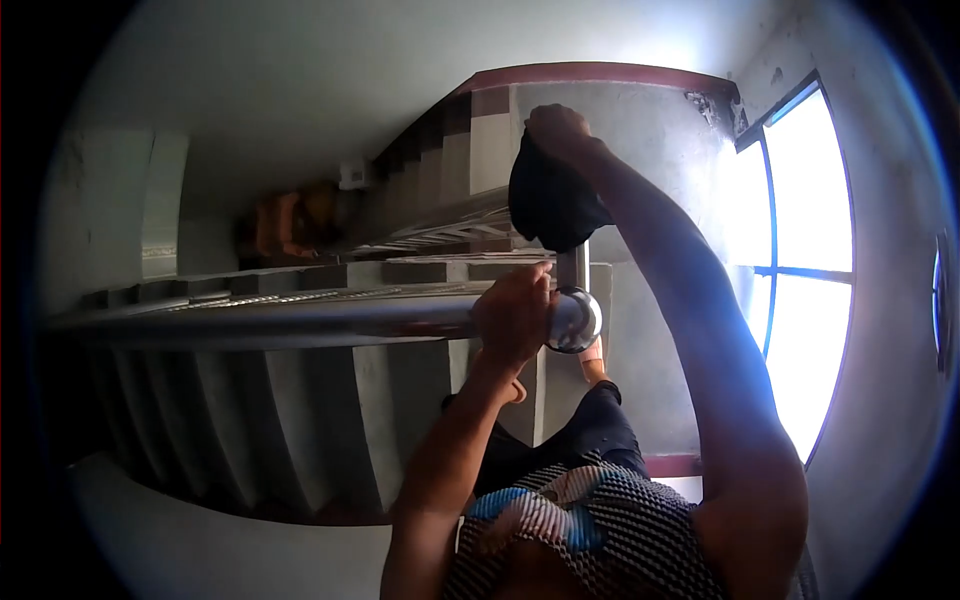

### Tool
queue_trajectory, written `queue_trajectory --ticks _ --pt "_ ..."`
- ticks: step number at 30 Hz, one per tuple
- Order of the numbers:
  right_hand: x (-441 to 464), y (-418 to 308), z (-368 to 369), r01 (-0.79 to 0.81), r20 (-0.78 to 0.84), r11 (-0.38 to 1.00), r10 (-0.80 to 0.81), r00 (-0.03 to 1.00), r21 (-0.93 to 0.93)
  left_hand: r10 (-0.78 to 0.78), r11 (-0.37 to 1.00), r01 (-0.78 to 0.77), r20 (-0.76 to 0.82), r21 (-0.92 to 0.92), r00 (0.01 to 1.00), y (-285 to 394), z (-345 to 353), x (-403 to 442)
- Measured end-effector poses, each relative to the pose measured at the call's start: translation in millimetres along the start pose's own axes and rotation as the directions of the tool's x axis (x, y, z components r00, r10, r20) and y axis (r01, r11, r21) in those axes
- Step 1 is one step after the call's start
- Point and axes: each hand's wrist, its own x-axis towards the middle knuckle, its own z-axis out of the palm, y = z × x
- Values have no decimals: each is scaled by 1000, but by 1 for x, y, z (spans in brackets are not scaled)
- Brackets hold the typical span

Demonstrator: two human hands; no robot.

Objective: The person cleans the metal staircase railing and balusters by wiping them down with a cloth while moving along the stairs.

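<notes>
Dark cloth (555, 200) hung beyond the ball knob (575, 322)
Right hand (558, 128) clutched it closed-fisted; left hand (512, 318), nearer the ball knob, curled over the lengthwise handrail (390, 320).

Handrail (400, 320): glossy metal, smooth | cloth (555, 198): matt | steps (370, 420): matt

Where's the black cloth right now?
In the head view, the black cloth is in the right hand, slightly right of centre, above the shiny metal ball.

- top (655, 515): sleeveless, small black-and-white pattern; blue, white, peach patch (510, 503) in front
- arms (655, 225): bare
- trousers (590, 425): dark, plain
- footwear (592, 352): pinkish, mostly hidden
</notes>
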Motion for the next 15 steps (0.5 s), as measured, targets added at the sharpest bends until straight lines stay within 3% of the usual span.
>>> queue_trajectory --ticks 3,5,7,8,10,11,13,14,15 --pt "6 5 12 -82 54 988 76 996 131 -34 999 34 -2 -16 999 4 -4 1" --pt "-34 0 3 158 -344 960 -71 936 230 -44 999 44 30 7 999 7 -7 0" --pt "-91 -4 -2 263 -243 937 -317 917 -230 -51 998 49 60 25 997 10 -5 1" --pt "-117 -9 1 259 -269 901 -361 893 -349 -33 999 31 50 36 998 9 -4 0" --pt "-104 -12 0 250 -38 926 -271 962 -282 -10 999 8 51 52 999 8 -2 -4" --pt "-91 -24 -4 248 -45 928 -270 962 -277 -39 999 39 34 3 999 5 0 -4" --pt "-71 -43 -15 283 398 837 -85 913 -469 -62 997 63 40 -46 997 6 -1 -7" --pt "-61 -39 -14 274 396 844 -81 915 -461 -102 990 106 41 -92 994 8 -3 -5" --pt "-50 -35 -11 291 442 894 -122 889 -340 -141 980 146 45 -133 989 7 -5 -5"
